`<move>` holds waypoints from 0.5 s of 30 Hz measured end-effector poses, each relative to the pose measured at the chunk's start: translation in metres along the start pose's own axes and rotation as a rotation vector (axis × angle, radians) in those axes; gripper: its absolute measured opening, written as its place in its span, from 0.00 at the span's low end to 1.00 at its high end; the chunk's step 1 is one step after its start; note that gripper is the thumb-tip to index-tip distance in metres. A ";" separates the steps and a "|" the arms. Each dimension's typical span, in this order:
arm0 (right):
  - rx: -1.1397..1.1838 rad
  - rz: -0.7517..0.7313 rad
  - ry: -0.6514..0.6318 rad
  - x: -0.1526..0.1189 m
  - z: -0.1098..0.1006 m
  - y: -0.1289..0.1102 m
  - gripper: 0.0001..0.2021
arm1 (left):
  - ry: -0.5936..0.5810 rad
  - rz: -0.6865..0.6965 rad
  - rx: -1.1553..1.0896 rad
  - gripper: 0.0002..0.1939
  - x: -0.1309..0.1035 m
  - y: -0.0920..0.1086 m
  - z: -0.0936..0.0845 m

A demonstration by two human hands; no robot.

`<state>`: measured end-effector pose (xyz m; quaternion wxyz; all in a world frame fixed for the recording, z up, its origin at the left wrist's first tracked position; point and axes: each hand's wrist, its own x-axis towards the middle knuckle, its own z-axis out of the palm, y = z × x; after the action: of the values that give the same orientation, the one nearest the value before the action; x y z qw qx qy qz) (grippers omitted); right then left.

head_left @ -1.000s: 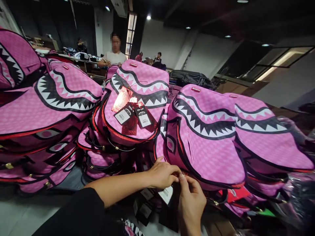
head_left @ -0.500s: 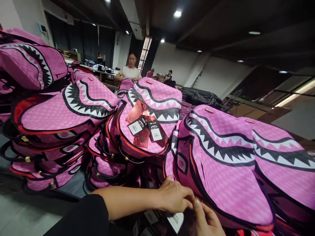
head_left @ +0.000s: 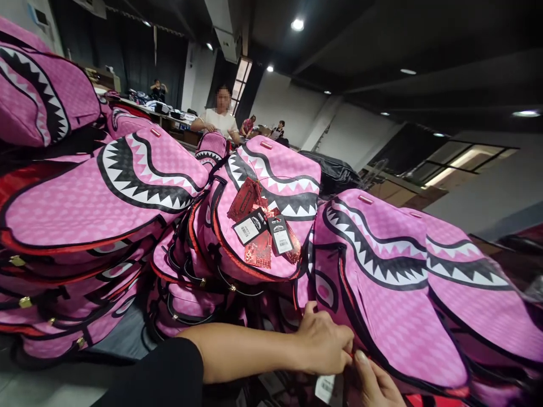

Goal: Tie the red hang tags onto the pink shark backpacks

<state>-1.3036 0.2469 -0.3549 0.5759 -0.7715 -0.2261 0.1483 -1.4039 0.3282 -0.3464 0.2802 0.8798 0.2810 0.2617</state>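
Observation:
Close beside the lower edge of a pink backpack [head_left: 394,322] with a printed shark mouth, both my hands meet. My left hand [head_left: 324,342] reaches across from the left, its fingers closed in a pinch. Just beneath them hangs a black hang tag with a white barcode label [head_left: 327,390], its cord hidden. My right hand [head_left: 377,381] touches the left at the fingertips, thumb and finger pressed together. What lies between the right fingertips is too small to make out. On the middle backpack [head_left: 275,158] rests a bunch of red and black tags [head_left: 250,226].
Stacked pink backpacks [head_left: 55,209] rise on the left, and another backpack [head_left: 470,294] lies at the far right. Across the stacks a person in a white top [head_left: 220,121] stands by a small pink bag [head_left: 211,148]. Black wrapped goods [head_left: 333,172] lie behind.
The view has shifted, so my hands appear slightly further right and lower. They stay pinched together by the backpack's edge, the tag still hanging beneath the left.

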 end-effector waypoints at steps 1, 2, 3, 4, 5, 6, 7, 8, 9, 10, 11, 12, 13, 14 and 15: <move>0.005 -0.009 0.001 -0.004 0.000 -0.003 0.26 | -0.039 0.000 -0.026 0.10 0.001 0.000 0.000; 0.014 -0.013 0.007 -0.006 0.000 -0.005 0.27 | -0.086 0.003 -0.049 0.10 0.002 0.000 -0.001; 0.019 -0.012 0.007 -0.008 -0.001 -0.007 0.27 | -0.120 0.012 -0.058 0.10 0.002 0.000 0.000; 0.015 -0.008 0.005 -0.010 -0.001 -0.009 0.27 | -0.118 0.027 -0.047 0.10 0.003 0.000 0.000; 0.009 -0.002 0.008 -0.010 -0.002 -0.009 0.27 | -0.085 0.040 -0.023 0.09 0.002 0.000 0.000; 0.005 0.003 0.005 -0.010 -0.003 -0.008 0.27 | -0.038 0.043 0.001 0.09 0.002 0.000 0.000; -0.003 0.006 -0.002 -0.010 -0.004 -0.007 0.27 | -0.006 0.038 0.011 0.09 0.002 0.000 0.001; -0.012 0.005 -0.010 -0.009 -0.005 -0.005 0.27 | -0.003 0.032 0.001 0.10 0.002 -0.001 0.001; -0.021 0.003 -0.026 -0.008 -0.005 -0.003 0.28 | -0.029 0.023 -0.024 0.10 0.001 -0.001 0.001; -0.020 -0.001 -0.042 -0.006 -0.005 -0.001 0.28 | -0.069 0.013 -0.051 0.10 0.001 -0.001 0.001; -0.013 -0.006 -0.057 -0.004 -0.005 0.001 0.28 | -0.097 0.006 -0.070 0.09 0.001 -0.002 0.001; 0.004 -0.007 -0.068 -0.003 -0.005 0.003 0.28 | -0.090 0.003 -0.071 0.09 0.000 -0.002 0.001; 0.030 -0.004 -0.075 -0.001 -0.004 0.005 0.29 | -0.052 0.008 -0.055 0.09 -0.001 -0.001 0.002; 0.066 -0.001 -0.083 0.001 -0.004 0.006 0.31 | 0.006 0.009 -0.035 0.08 -0.002 0.000 0.002; 0.098 0.000 -0.088 0.003 -0.004 0.008 0.32 | 0.056 0.005 -0.027 0.08 -0.003 0.001 0.003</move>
<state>-1.2978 0.2433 -0.3610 0.6024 -0.7351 -0.2437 0.1932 -1.4039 0.3244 -0.3487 0.2832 0.8692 0.2827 0.2906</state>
